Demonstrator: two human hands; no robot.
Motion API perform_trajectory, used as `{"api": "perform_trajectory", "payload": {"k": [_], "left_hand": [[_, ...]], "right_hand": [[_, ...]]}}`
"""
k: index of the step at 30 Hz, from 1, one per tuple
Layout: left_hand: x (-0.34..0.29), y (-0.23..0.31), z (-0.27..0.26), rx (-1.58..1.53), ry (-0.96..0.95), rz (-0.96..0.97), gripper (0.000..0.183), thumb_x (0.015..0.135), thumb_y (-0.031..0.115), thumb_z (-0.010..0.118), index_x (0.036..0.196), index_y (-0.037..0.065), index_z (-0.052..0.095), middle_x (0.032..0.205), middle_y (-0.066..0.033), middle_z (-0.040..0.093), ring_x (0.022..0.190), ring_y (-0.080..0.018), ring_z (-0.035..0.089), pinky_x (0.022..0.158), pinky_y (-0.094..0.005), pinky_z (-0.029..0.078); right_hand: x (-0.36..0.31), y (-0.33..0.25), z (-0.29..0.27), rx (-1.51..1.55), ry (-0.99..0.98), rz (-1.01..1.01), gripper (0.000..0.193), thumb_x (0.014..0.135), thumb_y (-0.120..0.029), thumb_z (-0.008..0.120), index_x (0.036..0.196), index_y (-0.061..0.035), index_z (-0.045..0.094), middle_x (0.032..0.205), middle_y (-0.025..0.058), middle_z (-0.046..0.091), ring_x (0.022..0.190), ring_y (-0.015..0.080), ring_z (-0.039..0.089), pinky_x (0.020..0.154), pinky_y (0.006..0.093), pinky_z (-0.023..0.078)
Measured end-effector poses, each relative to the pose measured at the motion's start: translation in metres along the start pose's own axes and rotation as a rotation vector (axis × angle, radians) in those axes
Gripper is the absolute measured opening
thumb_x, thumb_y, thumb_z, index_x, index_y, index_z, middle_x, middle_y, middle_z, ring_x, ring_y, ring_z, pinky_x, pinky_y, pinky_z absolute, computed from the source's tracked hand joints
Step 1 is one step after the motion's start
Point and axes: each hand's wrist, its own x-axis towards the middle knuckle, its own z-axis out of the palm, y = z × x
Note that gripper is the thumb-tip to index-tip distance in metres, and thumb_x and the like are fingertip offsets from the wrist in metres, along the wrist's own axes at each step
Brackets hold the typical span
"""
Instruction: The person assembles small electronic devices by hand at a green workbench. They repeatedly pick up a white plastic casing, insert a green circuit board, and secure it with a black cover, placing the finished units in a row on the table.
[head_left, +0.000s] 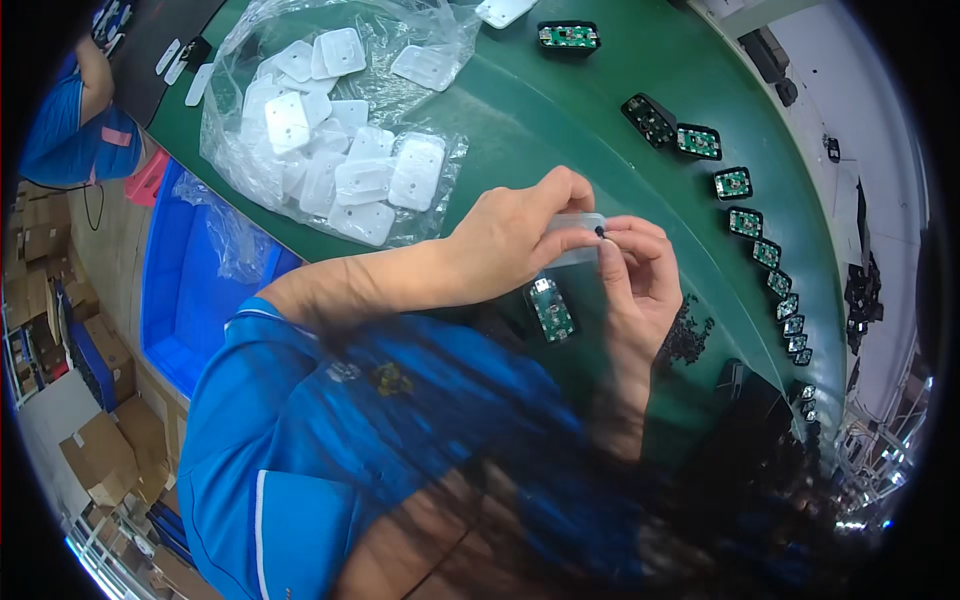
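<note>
My left hand (515,238) is closed around a white plastic cover (577,256), holding it tilted above the green table. At the cover's right edge, my right hand (643,272) pinches a small black part (600,231) between thumb and forefinger, against the cover. The fingers hide much of the cover. Just below the hands, a black housing with a green circuit board (551,309) lies on the table. Near my right wrist is a loose pile of small black parts (687,335).
A clear plastic bag (235,130) holding several white covers (370,180) lies at the far left. A curved row of black housings with circuit boards (745,222) lines the right side. A blue bin (190,300) stands left of the table. Another person's arm (95,85) shows at upper left.
</note>
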Motion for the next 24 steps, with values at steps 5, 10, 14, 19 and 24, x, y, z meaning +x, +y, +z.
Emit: {"api": "perform_trajectory", "payload": {"k": [5,10,14,19,24], "left_hand": [[-0.002,0.017,-0.015,-0.72,-0.191,-0.363,0.037,0.087,0.01,0.063,0.118,-0.001,0.046,0.098,-0.013,0.062,0.091,-0.0213,0.065,0.079,-0.0311,0.051],[-0.011,0.008,-0.016,-0.944,-0.216,-0.506,0.023,0.091,0.012,0.059,0.108,-0.004,0.054,0.094,-0.0105,0.064,0.084,-0.0153,0.065,0.074,-0.0265,0.05],[-0.013,0.002,-0.016,-0.795,-0.084,-0.495,0.017,0.09,0.012,0.06,0.098,-0.002,0.06,0.085,-0.0072,0.066,0.079,-0.0116,0.063,0.072,-0.0251,0.05],[-0.018,0.004,-0.012,-0.514,-0.103,-0.381,0.016,0.089,0.004,0.059,0.103,-0.003,0.06,0.098,-0.0086,0.064,0.085,-0.0141,0.062,0.076,-0.0245,0.049],[-0.018,0.01,-0.01,-0.19,-0.014,-0.1,0.016,0.084,-0.001,0.061,0.099,-0.003,0.062,0.099,-0.0137,0.063,0.085,-0.0193,0.062,0.074,-0.0271,0.05]], "right_hand": [[0.002,0.007,0.005,0.024,0.091,-0.08,0.01,0.089,0.001,0.059,0.097,0.0027,0.054,0.103,0.0101,0.054,0.088,0.0119,0.055,0.08,0.0238,0.045],[0.002,0.008,0.004,-0.279,0.197,-0.272,0.007,0.086,0.0,0.062,0.092,0.0009,0.058,0.1,0.0105,0.054,0.079,0.0114,0.054,0.069,0.0238,0.045],[-0.002,-0.006,0.006,-0.598,0.127,-0.372,0.012,0.078,-0.003,0.07,0.086,-0.0034,0.062,0.083,0.0093,0.056,0.073,0.0198,0.053,0.062,0.0298,0.042],[-0.002,-0.021,0.008,-0.786,-0.012,-0.408,0.014,0.073,-0.003,0.07,0.082,-0.0056,0.061,0.078,0.0069,0.056,0.072,0.0238,0.053,0.065,0.0346,0.04],[-0.002,-0.017,0.008,-0.722,-0.029,-0.405,0.012,0.073,-0.003,0.069,0.079,-0.0066,0.059,0.077,0.0057,0.055,0.07,0.0227,0.051,0.063,0.0341,0.039]]}}
